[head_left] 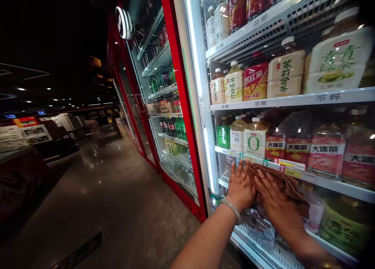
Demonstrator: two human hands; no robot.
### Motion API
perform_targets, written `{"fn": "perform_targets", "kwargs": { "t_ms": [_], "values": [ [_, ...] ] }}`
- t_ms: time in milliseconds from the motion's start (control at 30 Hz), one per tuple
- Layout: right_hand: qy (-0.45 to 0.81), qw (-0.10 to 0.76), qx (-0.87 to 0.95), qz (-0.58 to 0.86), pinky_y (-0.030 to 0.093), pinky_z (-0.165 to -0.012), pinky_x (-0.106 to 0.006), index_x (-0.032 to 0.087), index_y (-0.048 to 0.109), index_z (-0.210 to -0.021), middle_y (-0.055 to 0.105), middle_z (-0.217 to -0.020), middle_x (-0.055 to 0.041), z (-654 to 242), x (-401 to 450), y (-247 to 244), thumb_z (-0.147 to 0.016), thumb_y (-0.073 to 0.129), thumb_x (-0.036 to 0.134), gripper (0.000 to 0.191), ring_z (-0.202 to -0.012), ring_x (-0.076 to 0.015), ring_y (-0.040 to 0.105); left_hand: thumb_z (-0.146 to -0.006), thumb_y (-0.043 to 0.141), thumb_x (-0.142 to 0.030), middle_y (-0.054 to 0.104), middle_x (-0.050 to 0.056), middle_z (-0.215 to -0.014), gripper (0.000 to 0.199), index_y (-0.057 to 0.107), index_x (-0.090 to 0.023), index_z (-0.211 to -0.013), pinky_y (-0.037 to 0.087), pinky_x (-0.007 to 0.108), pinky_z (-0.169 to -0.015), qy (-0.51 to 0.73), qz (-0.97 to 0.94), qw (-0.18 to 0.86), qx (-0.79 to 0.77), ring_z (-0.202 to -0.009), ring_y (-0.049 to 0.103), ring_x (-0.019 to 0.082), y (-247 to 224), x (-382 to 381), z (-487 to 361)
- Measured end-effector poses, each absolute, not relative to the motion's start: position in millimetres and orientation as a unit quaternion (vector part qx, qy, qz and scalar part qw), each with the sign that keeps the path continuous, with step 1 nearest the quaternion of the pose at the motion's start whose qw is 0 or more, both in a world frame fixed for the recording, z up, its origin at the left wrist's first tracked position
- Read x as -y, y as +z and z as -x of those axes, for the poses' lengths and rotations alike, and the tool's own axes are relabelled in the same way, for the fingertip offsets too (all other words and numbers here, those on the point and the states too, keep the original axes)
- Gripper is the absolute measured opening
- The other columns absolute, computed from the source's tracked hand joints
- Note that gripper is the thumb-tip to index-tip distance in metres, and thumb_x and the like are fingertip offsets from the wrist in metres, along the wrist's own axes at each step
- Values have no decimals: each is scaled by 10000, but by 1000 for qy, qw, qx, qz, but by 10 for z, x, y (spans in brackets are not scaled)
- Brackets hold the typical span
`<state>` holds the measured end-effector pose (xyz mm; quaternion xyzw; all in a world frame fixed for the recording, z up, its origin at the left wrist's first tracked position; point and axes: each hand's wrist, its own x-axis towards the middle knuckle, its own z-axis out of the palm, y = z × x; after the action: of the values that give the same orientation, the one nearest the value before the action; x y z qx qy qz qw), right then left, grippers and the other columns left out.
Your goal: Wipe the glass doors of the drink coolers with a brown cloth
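Observation:
A folded brown cloth (283,183) lies against the price-tag edge of a lit drinks cooler shelf (331,181). My right hand (277,198) is flat on the cloth with its fingers stretched out, pressing it toward the shelf front. Just left of it, my left hand (241,185) has its fingers apart and pointing up, the fingertips close to the shelf edge and its side next to the cloth. A pale bangle (231,208) circles my left wrist. Above both hands stand bottles with red labels (326,150) and a white bottle with a green zero (254,138).
Upper shelves (260,103) carry more bottled tea. Below my right hand stands a green-labelled bottle (345,222). Further red-framed coolers (186,105) line the left side. Beyond the shiny floor (117,206) are stacked boxes (36,134) at the far left.

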<state>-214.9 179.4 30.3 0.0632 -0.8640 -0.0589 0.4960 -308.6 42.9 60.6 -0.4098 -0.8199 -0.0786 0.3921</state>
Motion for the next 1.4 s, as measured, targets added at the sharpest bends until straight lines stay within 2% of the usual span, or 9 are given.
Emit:
{"fn": "perform_targets", "kwargs": {
  "t_ms": [100, 267, 500, 600, 767, 933, 1100, 1233, 1400],
  "values": [
    [-91, 478, 868, -101, 565, -1028, -414, 254, 65, -1678, 394, -1666, -50, 2109, -1891, 178, -896, 439, 40, 892, -1509, -253, 440, -955, 526, -295, 133, 109, -1756, 832, 137, -105, -1666, 290, 592, -1304, -76, 393, 386, 831, -1637, 59, 304, 512, -335, 3107],
    [-56, 490, 864, -103, 507, -1118, -497, 258, 46, -1681, 395, -1664, -53, 2312, -1778, 458, -953, 443, 125, 840, -1518, -283, 428, -991, 492, -348, 149, 72, -1762, 803, 128, -126, -1671, 286, 560, -1315, -79, 409, 399, 817, -1634, 86, 306, 521, -267, 3126],
    [-86, 508, 853, -82, 574, -1030, -400, 182, 40, -1676, 388, -1655, -81, 2834, -1217, 605, -908, 447, 27, 883, -1516, -251, 434, -939, 500, -260, 271, 213, -1710, 786, 215, -64, -1645, 295, 633, -1274, -98, 367, 416, 826, -1618, 173, 344, 589, 53, 3752],
    [-103, 499, 854, -102, 478, -1167, -456, 174, 95, -1677, 412, -1638, -92, 2843, -1247, 538, -916, 415, 30, 838, -1528, -249, 415, -949, 505, -314, 294, 154, -1718, 757, 267, -124, -1643, 229, 609, -1303, -101, 414, 407, 808, -1631, 125, 316, 532, 148, 4046],
    [-91, 508, 852, -90, 94, -1322, -606, 190, 225, -1669, 399, -1647, -99, 2953, -1243, 695, -940, 414, 130, 755, -1579, -320, 302, -951, 507, -342, 328, 121, -1712, 735, 306, -167, -1636, 180, 593, -1324, -111, 458, 440, 764, -1636, 110, 299, 346, 179, 4292],
    [-72, 470, 875, -98, 197, -1325, -520, 172, 200, -1673, 369, -1659, -82, 3313, -934, 758, -891, 460, 106, 826, -1589, -306, 269, -936, 552, -327, 390, 165, -1673, 773, 283, -175, -1645, 192, 630, -1316, -141, 407, 412, 803, -1630, 149, 326, 439, 336, 4504],
    [-74, 435, 888, -127, 24, -1352, -488, 262, 309, -1644, 493, -1587, -14, 3258, -915, 685, -865, 444, 49, 819, -1595, -225, 239, -957, 483, -412, 406, 111, -1672, 731, 334, -162, -1627, 51, 547, -1346, -115, 431, 455, 771, -1647, 12, 262, 807, 606, 4695],
    [-61, 435, 892, -109, 127, -1355, -457, 236, 325, -1640, 487, -1596, -20, 3277, -887, 877, -889, 489, 60, 789, -1590, -236, 264, -938, 515, -430, 539, 75, -1579, 608, 523, -252, -1519, 70, 551, -1336, -105, 455, 441, 767, -1623, 174, 296, 977, 734, 4725],
    [-66, 459, 884, -53, 238, -1330, -440, 198, 305, -1643, 453, -1620, -63, 3651, -487, 1170, -920, 537, 80, 768, -1570, -258, 321, -917, 590, -361, 598, 103, -1504, 593, 537, -273, -1501, 247, 592, -1281, -135, 437, 350, 817, -1467, 438, 353, 1280, 876, 4880]
  ]
}}
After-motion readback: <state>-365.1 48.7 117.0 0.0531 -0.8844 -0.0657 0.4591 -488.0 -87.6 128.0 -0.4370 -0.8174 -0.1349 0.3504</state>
